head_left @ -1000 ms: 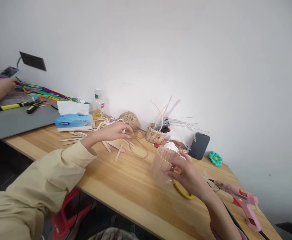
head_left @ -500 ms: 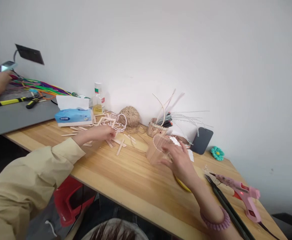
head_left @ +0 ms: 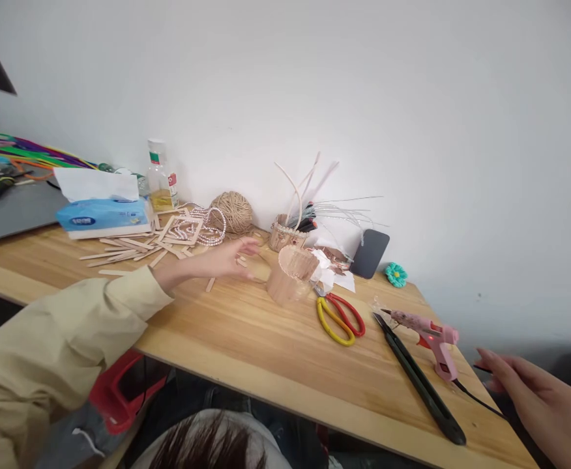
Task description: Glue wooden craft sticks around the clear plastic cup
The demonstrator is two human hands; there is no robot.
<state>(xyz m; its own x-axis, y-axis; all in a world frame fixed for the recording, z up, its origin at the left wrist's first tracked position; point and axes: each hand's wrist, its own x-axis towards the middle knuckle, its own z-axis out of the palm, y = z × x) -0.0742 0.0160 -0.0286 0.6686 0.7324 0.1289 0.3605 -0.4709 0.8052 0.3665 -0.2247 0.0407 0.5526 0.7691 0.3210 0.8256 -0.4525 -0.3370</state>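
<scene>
My left hand (head_left: 224, 258) reaches over the table with its fingers apart, just left of a round cup made of wooden sticks (head_left: 288, 280). It holds nothing that I can see. My right hand (head_left: 534, 391) is past the table's right edge, fingers curled together, a small dark bit showing at their tips. What it holds I cannot make out. Nearest to it stands a pink glue gun (head_left: 435, 339) with a red light and a black cord. Scissors with yellow and red handles (head_left: 339, 319) lie right of the cup, beside a long dark-green tool (head_left: 420, 378).
Wooden craft sticks (head_left: 124, 251), a pearl-bead string (head_left: 219, 228) and a twine ball (head_left: 233, 212) lie at left. Behind are tissues (head_left: 104, 215), a bottle (head_left: 161, 182) and a decorated holder (head_left: 285, 236). A dark phone (head_left: 371, 254) and teal flower (head_left: 395, 274) are at the back right.
My right hand has left the cup and moved right, past the glue gun. My left hand has moved from the sticks towards the cup, its fingers spreading. The view has turned right.
</scene>
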